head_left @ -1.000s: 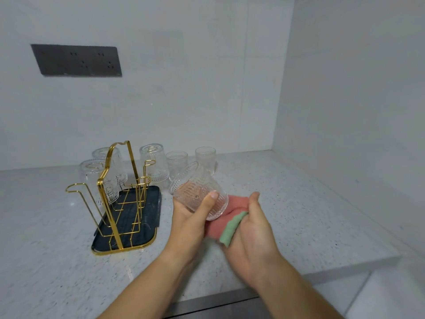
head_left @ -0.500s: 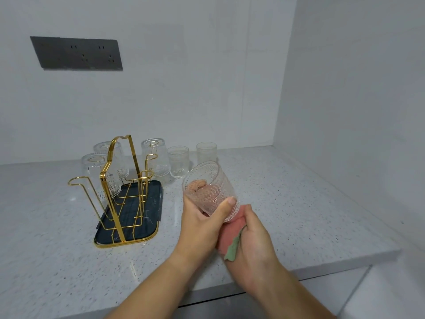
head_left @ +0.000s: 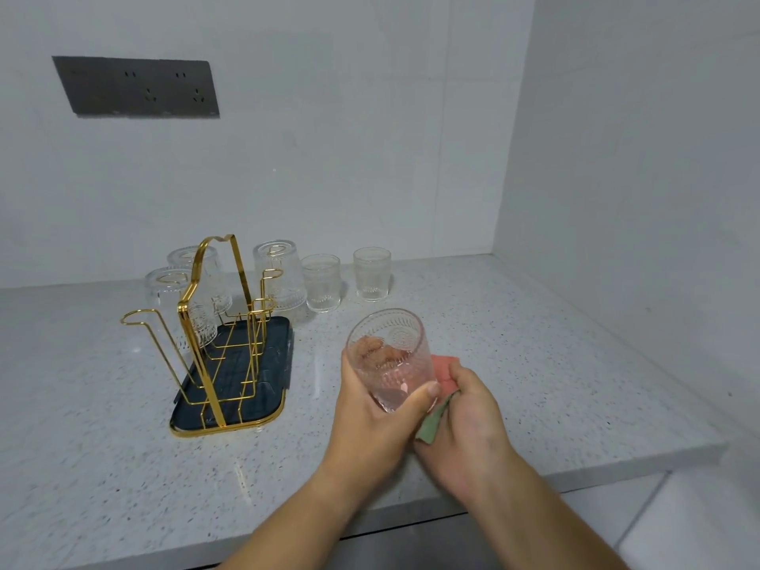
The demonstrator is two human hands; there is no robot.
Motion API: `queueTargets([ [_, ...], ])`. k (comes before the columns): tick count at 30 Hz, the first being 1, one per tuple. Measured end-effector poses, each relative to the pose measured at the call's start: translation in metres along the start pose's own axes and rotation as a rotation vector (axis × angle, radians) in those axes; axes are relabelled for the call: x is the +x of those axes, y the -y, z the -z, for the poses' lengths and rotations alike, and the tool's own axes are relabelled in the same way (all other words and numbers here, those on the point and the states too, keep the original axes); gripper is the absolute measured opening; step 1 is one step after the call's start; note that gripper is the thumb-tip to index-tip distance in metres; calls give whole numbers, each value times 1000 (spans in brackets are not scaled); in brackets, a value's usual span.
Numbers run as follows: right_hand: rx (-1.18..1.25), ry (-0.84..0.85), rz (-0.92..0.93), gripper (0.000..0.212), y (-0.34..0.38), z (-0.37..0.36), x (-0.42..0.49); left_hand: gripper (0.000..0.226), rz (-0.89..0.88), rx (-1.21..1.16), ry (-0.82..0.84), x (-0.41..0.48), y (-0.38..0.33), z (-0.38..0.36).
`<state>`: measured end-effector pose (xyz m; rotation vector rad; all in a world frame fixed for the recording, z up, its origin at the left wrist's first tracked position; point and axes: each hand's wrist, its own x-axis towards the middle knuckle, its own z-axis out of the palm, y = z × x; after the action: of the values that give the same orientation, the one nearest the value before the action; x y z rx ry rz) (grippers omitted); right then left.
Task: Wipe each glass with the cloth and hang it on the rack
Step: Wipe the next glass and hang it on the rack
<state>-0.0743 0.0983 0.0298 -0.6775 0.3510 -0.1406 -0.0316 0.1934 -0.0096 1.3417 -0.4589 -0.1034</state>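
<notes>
Wiping underway: left grip [head_left: 370,417] curled round glass [head_left: 390,355], right grip [head_left: 469,421] pinching cloth [head_left: 445,367] against its base. Three hung glasses [head_left: 279,277] on rack [head_left: 201,364]; two waiting glasses [head_left: 320,283] upright on worktop [head_left: 534,384].

Under your grip lies a speckled grey counter [head_left: 534,364]. Up and left, a dark socket plate [head_left: 135,87] sits on the wall [head_left: 329,158].

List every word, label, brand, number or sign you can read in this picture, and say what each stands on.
None: no readable text anywhere in view.
Socket panel on the wall: plug holes only, no lettering visible.
Held glass: embossed pattern, not letters.
Cloth: plain red and green, no label shown.
Rack: gold wire and dark tray, no print.
</notes>
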Motion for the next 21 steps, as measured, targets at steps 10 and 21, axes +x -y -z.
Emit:
queueTargets([
  [10, -445, -58, 158, 52, 29, 17, -10, 72, -24, 219, -108, 16, -15, 28],
  [21, -2001, -109, 471, 42, 70, 97, 38, 63, 117, 190, -49, 8, -10, 27],
])
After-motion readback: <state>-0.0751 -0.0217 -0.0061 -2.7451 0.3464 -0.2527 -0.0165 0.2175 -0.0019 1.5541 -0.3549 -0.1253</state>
